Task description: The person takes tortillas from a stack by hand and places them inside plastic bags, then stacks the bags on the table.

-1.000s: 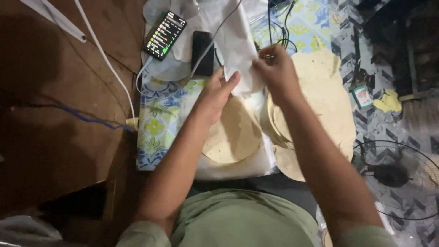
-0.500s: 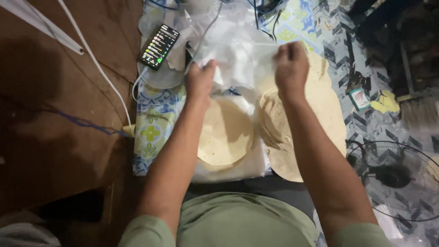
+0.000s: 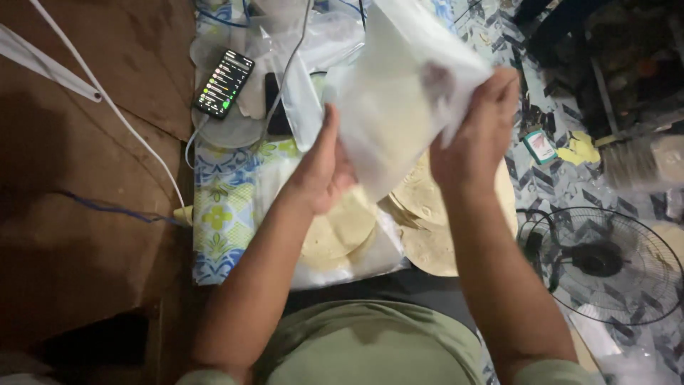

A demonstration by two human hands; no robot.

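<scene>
Gripping one plastic bag, two hands

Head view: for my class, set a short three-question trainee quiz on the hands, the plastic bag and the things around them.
1. True or false: both hands grip the clear plastic bag, lifted above the flatbreads.
2. Which lies left of the left hand? A) the floor fan B) the lit phone C) the brush
3. Fill in: the floor fan lies on the person's ____ side.

Key
1. True: the right hand pinches its right edge, the left its lower left, over the flatbreads.
2. B, the lit phone.
3. Right.
</scene>
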